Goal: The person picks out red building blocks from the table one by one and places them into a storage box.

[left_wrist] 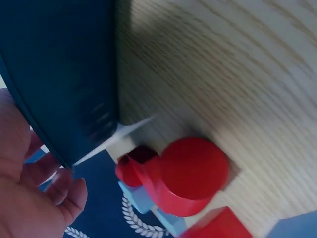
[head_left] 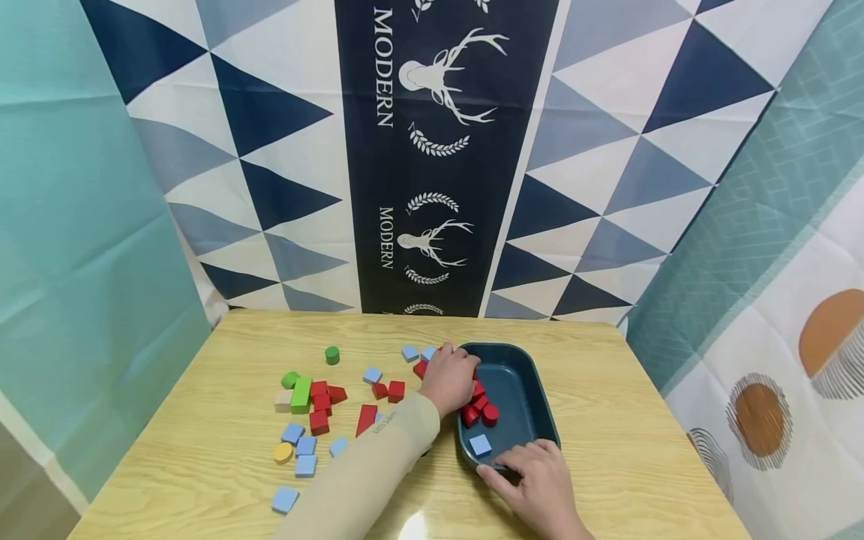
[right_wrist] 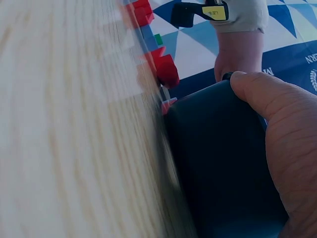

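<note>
A dark blue tray [head_left: 516,390] stands on the table, holding several red blocks [head_left: 479,405] and a light blue square block [head_left: 481,445]. My right hand [head_left: 536,480] grips its near rim; in the right wrist view the thumb [right_wrist: 255,91] lies along that rim. My left hand [head_left: 451,379] reaches over the far left part of the tray, fingers bent at the rim. In the left wrist view, the tray wall [left_wrist: 74,74] hides part of the left hand [left_wrist: 29,188], and I cannot tell whether it pinches anything. Beside the tray lies a red cylinder [left_wrist: 195,171].
Left of the tray, loose blocks are spread over the table [head_left: 216,450]: red blocks [head_left: 320,401], light blue squares [head_left: 306,465], a green block [head_left: 301,395], a green cylinder [head_left: 332,355] and a yellow disc [head_left: 283,452]. A patterned cloth [head_left: 290,150] hangs behind.
</note>
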